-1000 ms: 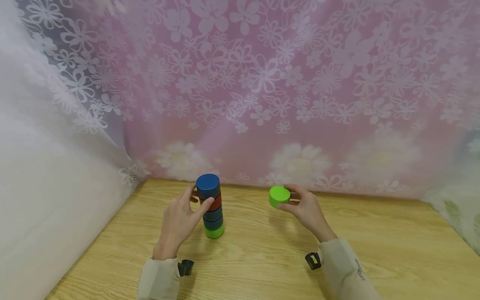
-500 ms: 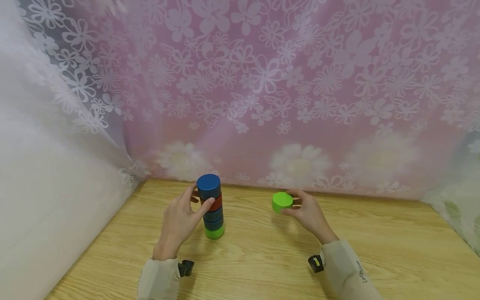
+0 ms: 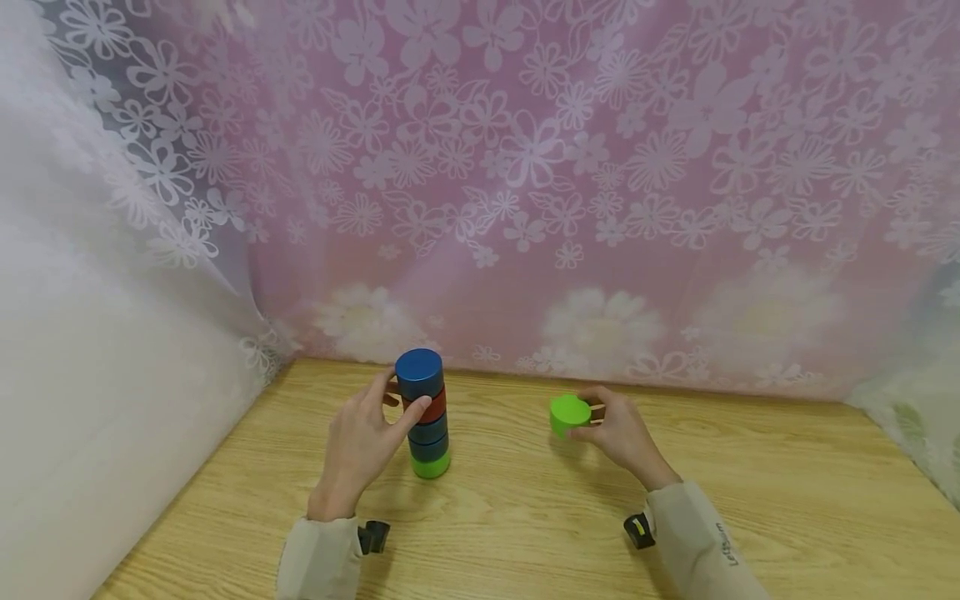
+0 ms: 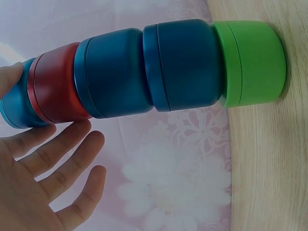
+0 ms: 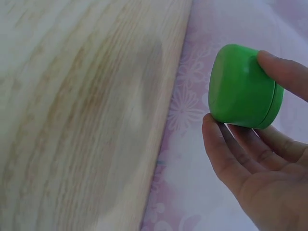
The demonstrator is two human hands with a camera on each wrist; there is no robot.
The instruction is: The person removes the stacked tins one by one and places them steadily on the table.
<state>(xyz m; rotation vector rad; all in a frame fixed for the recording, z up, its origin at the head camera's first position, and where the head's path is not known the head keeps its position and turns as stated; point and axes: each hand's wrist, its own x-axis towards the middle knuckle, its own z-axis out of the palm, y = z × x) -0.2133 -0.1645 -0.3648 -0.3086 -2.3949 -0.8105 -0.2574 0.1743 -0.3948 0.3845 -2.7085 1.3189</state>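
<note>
1. Plainly, a stack of five round containers stands upright on the wood-grained desk, short of the far edge and nearer the far left corner than the far right one.
2. From the desk up, it runs a green container, a lower blue container, a middle blue container, a red container and a top blue container.
3. The person's left hand has its grip round the upper part of the stack, thumb on one side and fingertips on the other, at the top blue and red ones.
4. Over to the right, the loose green container hangs above the desk, clear of its surface, well apart from the stack and near the far edge.
5. The right hand keeps a pinching grip on it, thumb against one side and fingers against the other.
6. Pale sleeves cover both forearms, the right one lettered, and a small black piece sits at each wrist.
7. A pink flowered curtain hangs along the desk's far edge, and a whitish cloth lines its left edge.
</note>
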